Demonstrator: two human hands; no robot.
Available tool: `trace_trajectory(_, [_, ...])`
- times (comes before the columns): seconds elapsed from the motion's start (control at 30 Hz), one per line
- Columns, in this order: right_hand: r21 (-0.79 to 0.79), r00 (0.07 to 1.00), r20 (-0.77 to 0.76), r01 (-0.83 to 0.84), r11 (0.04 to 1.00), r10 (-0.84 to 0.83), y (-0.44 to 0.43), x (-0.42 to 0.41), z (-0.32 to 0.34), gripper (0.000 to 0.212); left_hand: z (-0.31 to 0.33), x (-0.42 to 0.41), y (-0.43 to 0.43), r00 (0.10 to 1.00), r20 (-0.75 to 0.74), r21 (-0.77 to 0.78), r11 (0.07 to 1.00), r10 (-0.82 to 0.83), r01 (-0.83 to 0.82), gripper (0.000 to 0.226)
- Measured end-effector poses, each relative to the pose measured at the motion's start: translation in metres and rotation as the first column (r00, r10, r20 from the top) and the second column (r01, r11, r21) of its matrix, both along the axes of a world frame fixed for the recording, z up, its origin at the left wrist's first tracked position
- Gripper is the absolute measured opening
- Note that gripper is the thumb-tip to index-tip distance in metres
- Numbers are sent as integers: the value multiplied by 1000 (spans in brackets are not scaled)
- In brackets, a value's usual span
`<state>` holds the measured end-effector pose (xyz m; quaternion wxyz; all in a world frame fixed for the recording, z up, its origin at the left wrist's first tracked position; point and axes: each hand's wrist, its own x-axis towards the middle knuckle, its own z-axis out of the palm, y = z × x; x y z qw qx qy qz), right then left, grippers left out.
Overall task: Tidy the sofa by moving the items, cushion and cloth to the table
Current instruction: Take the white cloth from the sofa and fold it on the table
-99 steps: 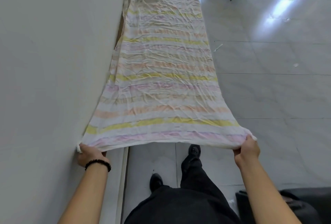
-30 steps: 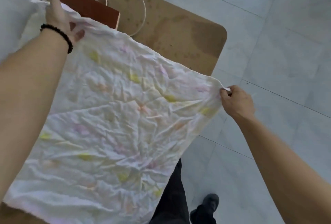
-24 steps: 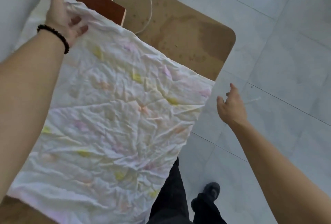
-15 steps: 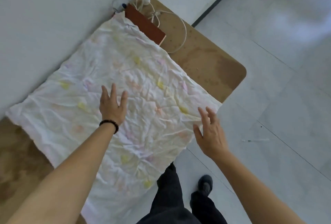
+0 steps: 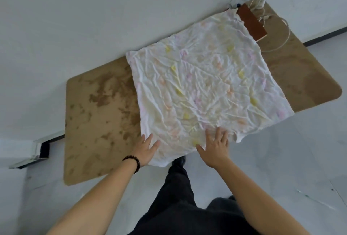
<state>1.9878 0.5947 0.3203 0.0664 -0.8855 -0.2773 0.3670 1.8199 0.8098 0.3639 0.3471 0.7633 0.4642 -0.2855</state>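
- Cloth (image 5: 204, 88) is down on the worktop (image 5: 99, 114), opened out flat and very wrinkled, stretching away from both grips towards the wall (image 5: 93, 18).
- Left grip (image 5: 147, 150) is released: fingers straight, palm resting on the near-left corner. It looks to be pinning that corner so the sheet doesn't slide.
- Right grip (image 5: 215, 148) is also released, fingers fanned out and pressing the near edge just beside the left one. To my eye that's a smoothing touch, not a hold.
- The strip of fabric under and beside the two palms hangs a little past the worktop's front edge, which may be why both grips sit there.
- Far beyond the right grip's fingertips, the cloth's far corner touches a book (image 5: 251, 22), with a loose cord (image 5: 281, 35) curling just past it. Spreading further that way would bunch the fabric against them.
- Out to the left of the left grip there's a wide stretch of bare, blotchy worktop.
- A bead bracelet (image 5: 132, 161) sits on the left wrist.
- My read: the cloth part of the tidy-up is about done. The sofa, cushion and other items aren't in view.
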Motion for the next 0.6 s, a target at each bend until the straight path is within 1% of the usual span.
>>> trace_trajectory(0.1, [56, 999, -28, -14, 998, 16, 35, -26, 1, 84, -2, 3, 44, 996, 87, 11, 1000, 24, -25, 80])
trace_trajectory(0.2, [66, 999, -35, -21, 998, 24, 81, -59, -3, 88, -9, 24, 105, 982, 151, -23, 993, 116, -114, 85])
trace_trajectory(0.27, [57, 996, -62, 68, 996, -64, 118, -84, -7, 96, -19, 43, 147, 951, 183, -114, 966, 248, -230, 97])
trace_trajectory(0.33, [34, 981, -70, 185, 982, -182, 153, -108, -9, 106, -30, 63, 182, 876, 234, -224, 900, 421, -373, 109])
trace_trajectory(0.37, [13, 973, -74, 222, 975, -220, 168, -119, -9, 110, -32, 73, 197, 832, 254, -275, 862, 493, -426, 107])
trace_trajectory(0.4, [-14, 968, -77, 239, 971, -240, 180, -129, -9, 112, -35, 83, 210, 792, 255, -327, 820, 555, -469, 102])
trace_trajectory(0.43, [-41, 966, -70, 247, 968, -250, 189, -137, -9, 112, -38, 91, 221, 773, 252, -367, 797, 582, -480, 94])
trace_trajectory(0.47, [-61, 964, -45, 259, 964, -261, 196, -143, -10, 107, -43, 100, 228, 775, 253, -398, 792, 579, -462, 79])
trace_trajectory(0.53, [-46, 954, 44, 297, 954, -295, 203, -149, -13, 83, -54, 109, 230, 804, 268, -404, 820, 530, -406, 36])
trace_trajectory(0.57, [-23, 945, 89, 319, 947, -316, 203, -150, -14, 71, -59, 111, 229, 831, 281, -352, 857, 481, -376, 28])
trace_trajectory(0.6, [-4, 935, 121, 335, 942, -332, 202, -151, -16, 63, -66, 110, 229, 867, 272, -291, 895, 416, -338, 29])
